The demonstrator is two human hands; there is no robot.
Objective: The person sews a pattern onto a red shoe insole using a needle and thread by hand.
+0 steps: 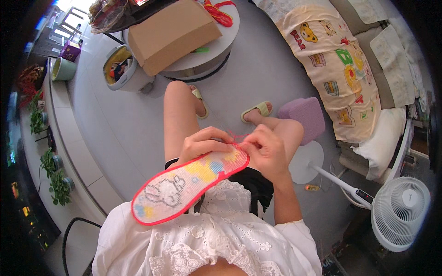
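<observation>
An embroidered shoe insole (186, 184) with red edging lies across my lap, printed with a grey animal outline and yellow, blue and pink patches. My left hand (205, 143) grips its far end, fingers on top near the rim. Close beside it, my right hand (264, 148) has thumb and forefinger pinched together at the tip of the insole. Pinkish-red thread (238, 135) runs loose between the two hands. Whether a needle sits in the right fingers cannot be seen; that hand is slightly blurred.
Ahead stands a round table (231, 20) with a cardboard box (174, 31) and red thread skeins (221, 13). A waste bin (119, 69) is beside it. To the right are a purple stool (304, 115), a covered sofa (331, 69) and a white fan (400, 214). Potted plants (60, 186) line the left.
</observation>
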